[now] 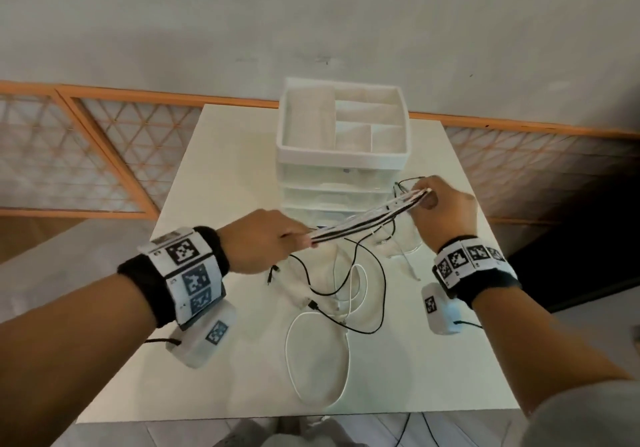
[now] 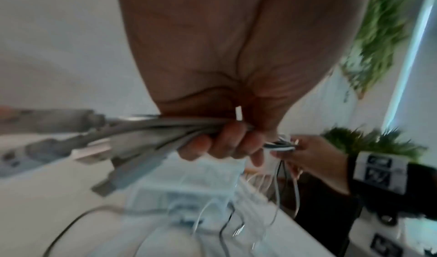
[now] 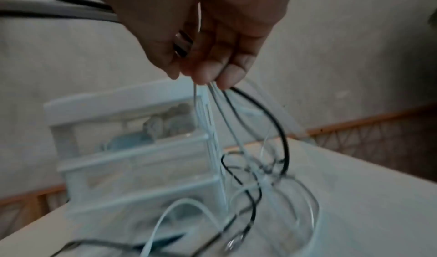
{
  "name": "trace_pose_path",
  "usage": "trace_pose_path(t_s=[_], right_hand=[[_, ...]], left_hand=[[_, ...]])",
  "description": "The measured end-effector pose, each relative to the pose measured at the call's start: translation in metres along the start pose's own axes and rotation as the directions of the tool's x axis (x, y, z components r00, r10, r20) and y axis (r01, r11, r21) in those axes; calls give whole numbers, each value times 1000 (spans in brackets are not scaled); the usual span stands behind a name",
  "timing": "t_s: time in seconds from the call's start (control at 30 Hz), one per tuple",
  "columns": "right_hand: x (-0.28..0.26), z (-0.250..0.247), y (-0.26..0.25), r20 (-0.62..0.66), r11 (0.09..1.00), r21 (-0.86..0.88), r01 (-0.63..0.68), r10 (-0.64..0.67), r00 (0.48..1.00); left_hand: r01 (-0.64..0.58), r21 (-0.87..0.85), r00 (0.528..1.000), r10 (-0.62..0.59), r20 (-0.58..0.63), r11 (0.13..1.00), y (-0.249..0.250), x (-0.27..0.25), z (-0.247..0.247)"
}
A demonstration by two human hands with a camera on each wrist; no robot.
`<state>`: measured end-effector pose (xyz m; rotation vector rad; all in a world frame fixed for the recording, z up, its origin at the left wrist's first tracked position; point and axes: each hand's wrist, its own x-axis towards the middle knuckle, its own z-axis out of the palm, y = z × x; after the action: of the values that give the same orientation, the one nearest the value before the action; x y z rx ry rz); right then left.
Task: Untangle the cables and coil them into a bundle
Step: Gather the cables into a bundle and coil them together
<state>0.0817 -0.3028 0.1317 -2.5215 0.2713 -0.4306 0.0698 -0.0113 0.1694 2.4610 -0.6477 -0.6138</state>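
Observation:
Several black and white cables point(image 1: 367, 219) run as a taut band between my two hands above the white table point(image 1: 433, 360). My left hand point(image 1: 266, 244) grips one end of the band in a fist point(image 2: 227, 143). My right hand point(image 1: 440, 207) pinches the other end between thumb and fingers point(image 3: 212, 70). From both hands loose strands hang down to the table, where black cable point(image 1: 377, 284) and white cable point(image 1: 311, 353) lie in overlapping loops. A plug end point(image 1: 313, 305) lies among the loops.
A white plastic drawer unit point(image 1: 341, 155) with a divided tray on top stands at the back of the table, just behind the hands. An orange-framed lattice panel point(image 1: 104, 155) runs behind the table along a grey wall. The table's near edge point(image 1: 277, 417) lies below the loops.

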Motion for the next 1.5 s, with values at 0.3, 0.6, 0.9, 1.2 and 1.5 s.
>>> trace_pose_path(t_s=[0.3,0.6,0.9,1.2,1.5], right_hand=[[-108,77,45,599,984,-174,40,73,798],[-121,83,24,655,943,-213,254,-55,753],[-49,-22,-75,513,936,332,119,-285,810],[-31,-20,-110,495,938,259,228,-332,803],[7,0,18,349,912,-126,-391,410,843]], left_hand=[[229,-144,954,-251,-161,963,-43,3,42],[217,-548,917,-361,-169,808,-21,16,23],[12,-756,945,-254,-205,655,1,17,1],[-37,-746,980,-121,-156,665,23,7,-8],[-182,-668,830,-250,-498,722,-6,-21,-59]])
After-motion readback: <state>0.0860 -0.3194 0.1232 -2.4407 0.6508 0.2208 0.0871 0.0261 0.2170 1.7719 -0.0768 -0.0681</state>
